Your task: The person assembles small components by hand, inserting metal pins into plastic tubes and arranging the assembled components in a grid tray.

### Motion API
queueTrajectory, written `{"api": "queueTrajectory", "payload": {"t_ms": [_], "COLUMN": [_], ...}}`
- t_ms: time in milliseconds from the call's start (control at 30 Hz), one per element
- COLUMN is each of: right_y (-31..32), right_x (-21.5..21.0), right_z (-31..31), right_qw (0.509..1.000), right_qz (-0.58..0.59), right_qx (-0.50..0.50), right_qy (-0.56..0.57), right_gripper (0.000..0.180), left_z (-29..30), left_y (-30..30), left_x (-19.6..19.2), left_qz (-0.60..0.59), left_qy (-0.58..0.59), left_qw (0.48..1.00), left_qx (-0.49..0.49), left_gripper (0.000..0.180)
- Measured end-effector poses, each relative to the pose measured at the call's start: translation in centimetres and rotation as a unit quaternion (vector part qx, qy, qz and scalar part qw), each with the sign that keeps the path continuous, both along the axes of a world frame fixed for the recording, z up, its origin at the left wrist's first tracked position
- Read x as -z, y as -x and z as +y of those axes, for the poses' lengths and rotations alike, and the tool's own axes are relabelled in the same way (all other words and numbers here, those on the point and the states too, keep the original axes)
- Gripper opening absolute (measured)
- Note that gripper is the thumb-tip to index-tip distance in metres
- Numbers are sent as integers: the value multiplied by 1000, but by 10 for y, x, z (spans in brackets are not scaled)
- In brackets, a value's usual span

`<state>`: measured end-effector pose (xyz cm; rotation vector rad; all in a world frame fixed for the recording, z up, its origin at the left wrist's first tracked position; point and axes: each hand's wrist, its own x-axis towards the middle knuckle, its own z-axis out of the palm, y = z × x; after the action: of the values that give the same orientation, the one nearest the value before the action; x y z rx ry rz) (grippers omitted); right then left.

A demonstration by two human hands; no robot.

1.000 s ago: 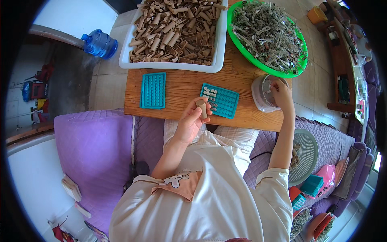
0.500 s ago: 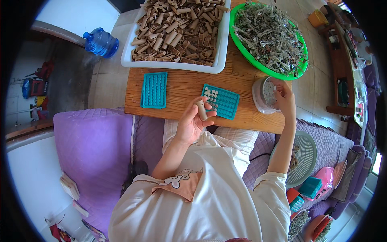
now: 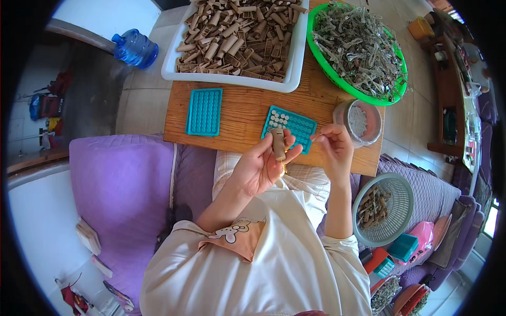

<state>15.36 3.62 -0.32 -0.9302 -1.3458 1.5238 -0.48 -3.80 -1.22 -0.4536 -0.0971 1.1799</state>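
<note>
My left hand (image 3: pixel 254 173) holds a brown half-round tube-like piece (image 3: pixel 278 147) upright between thumb and fingers, with a dark slot near its top. To its right my right hand (image 3: pixel 337 152) is raised, thumb and fingertips pinched together. Whatever they hold is too small to make out. Just beyond the hands lies a teal tray with rows of round hollows (image 3: pixel 301 126), partly hidden by my left fingers. White round pieces (image 3: pixel 278 118) fill some hollows at its left end. A clear round tub (image 3: pixel 375 138) with small whitish pieces (image 3: pixel 358 121) stands beyond my right hand.
Another teal tray (image 3: pixel 204 111) lies on the left of the wooden table (image 3: pixel 240 113). At the back stand a white bin (image 3: pixel 232 81) of brown pieces and a green basket (image 3: pixel 337 84) of clear and metallic parts. A grey-green colander (image 3: pixel 403 210) with brown pieces sits on the right seat.
My right hand has come out of the tub and moved left, close to my left hand. The brown piece stays in my left hand, slightly farther right.
</note>
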Motion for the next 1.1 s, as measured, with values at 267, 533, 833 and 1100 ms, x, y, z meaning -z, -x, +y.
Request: {"api": "queueTrajectory", "payload": {"t_ms": [267,533,833,1100], "right_y": [25,15,16,17], "right_x": [-17,-22,-25,-17], "right_z": [-6,-10,-13,-14], "right_qw": [995,977,974,969], "right_qz": [7,-111,-129,-154], "right_qx": [-69,-145,-119,-118], "right_qy": [-66,-110,-145,-154], "right_gripper": [7,8,9,9], "left_z": [-5,-9,-9,-10], "left_y": [-9,-9,-9,-7], "left_x": [-2,-4,6,13], "left_qz": [331,360,382,428], "left_qy": [-53,-71,-91,-78], "left_qw": [942,930,920,900], "left_qx": [-19,-1,12,25], "left_gripper": [40,44,43,37]}}
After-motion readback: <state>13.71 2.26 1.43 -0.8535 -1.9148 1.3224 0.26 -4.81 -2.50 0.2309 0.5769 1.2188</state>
